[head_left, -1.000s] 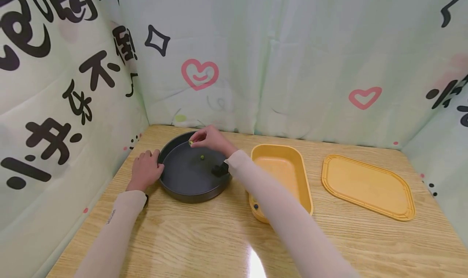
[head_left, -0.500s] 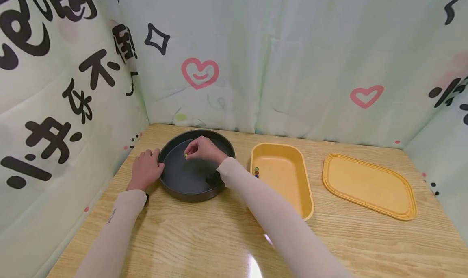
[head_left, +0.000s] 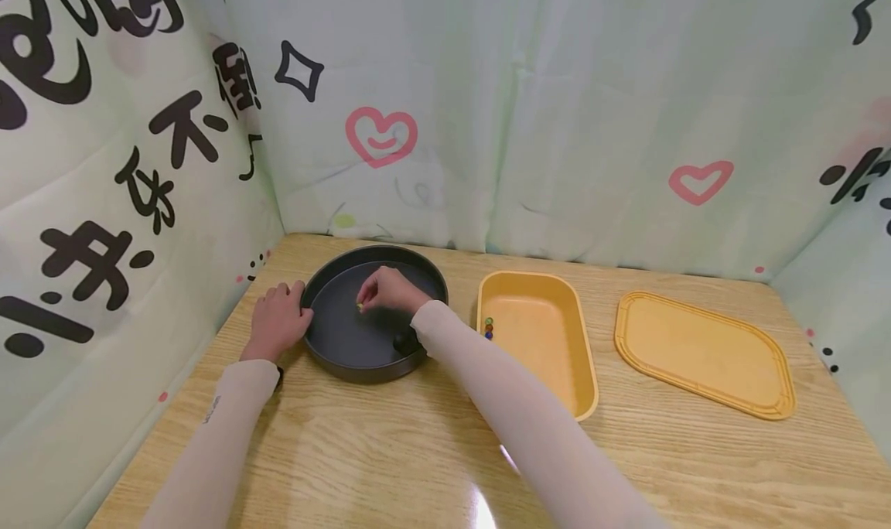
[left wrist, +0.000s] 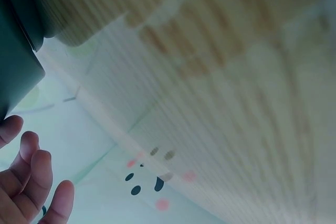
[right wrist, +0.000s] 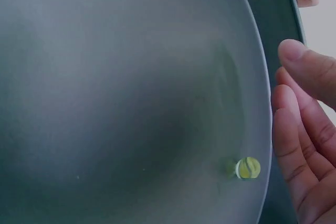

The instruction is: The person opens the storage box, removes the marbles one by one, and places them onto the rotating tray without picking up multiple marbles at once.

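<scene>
A dark round pan stands at the back left of the wooden table. My left hand holds its left rim, the thumb lapping over the edge and the other fingers outside. Over the pan's floor, my right hand pinches a small yellow-green marble at its fingertips, as the head view shows; the right wrist view hides that pinch. Another yellow-green marble lies on the pan's floor beneath the right hand, which covers it in the head view. In the left wrist view, the left fingers bend beside the pan's dark wall.
Right of the pan sits a yellow rectangular tub, with several coloured marbles along its left wall, partly behind the right sleeve. Farther right lies a flat yellow lid. Printed curtains close off the back and sides.
The right hand has moved down and nearer inside the pan, with the marble at its fingertips. It now covers where the loose marble lay. The left hand stays on the rim.
</scene>
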`<state>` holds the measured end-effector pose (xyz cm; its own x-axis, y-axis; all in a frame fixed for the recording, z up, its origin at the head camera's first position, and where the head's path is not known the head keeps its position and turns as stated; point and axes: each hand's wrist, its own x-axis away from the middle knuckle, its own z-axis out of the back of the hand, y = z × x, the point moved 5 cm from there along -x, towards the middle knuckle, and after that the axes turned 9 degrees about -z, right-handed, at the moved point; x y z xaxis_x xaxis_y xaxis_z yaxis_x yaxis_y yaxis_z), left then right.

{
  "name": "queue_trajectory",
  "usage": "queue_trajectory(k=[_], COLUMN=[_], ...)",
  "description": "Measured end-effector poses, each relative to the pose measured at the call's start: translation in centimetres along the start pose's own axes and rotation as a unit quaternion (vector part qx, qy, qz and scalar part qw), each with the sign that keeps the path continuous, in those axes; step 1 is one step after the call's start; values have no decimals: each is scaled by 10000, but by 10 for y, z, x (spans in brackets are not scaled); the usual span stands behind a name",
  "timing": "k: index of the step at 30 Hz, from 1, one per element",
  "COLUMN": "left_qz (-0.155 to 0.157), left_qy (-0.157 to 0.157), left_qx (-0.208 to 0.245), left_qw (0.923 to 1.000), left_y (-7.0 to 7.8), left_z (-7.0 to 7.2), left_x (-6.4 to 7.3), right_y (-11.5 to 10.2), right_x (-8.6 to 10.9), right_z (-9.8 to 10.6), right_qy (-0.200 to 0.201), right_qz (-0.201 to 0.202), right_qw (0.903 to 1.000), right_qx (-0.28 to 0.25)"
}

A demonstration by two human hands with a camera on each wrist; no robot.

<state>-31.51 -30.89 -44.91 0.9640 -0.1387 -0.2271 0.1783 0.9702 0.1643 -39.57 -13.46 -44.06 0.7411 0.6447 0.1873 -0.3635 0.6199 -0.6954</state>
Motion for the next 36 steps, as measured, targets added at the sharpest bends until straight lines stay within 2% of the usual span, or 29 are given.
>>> queue_trajectory(k=[11, 24, 29, 36], left_qz=[47, 210, 230, 180], left_qy=[-34, -170, -169, -118], left_qx=[-5, -61, -14, -42], left_qw=[10000, 9996, 9996, 9998], left_y=[0, 3, 4, 6], left_z=[-2, -2, -2, -1], left_x=[-3, -6, -6, -6], right_y=[4, 0, 1, -8], right_x=[-5, -6, -6, 2], right_z=[-9, -13, -10, 6], right_qy=[-425, -566, -537, -431], right_qz=[49, -101, -84, 38], right_qw=[9985, 9962, 9965, 9984], right_qx=[336, 658, 635, 377])
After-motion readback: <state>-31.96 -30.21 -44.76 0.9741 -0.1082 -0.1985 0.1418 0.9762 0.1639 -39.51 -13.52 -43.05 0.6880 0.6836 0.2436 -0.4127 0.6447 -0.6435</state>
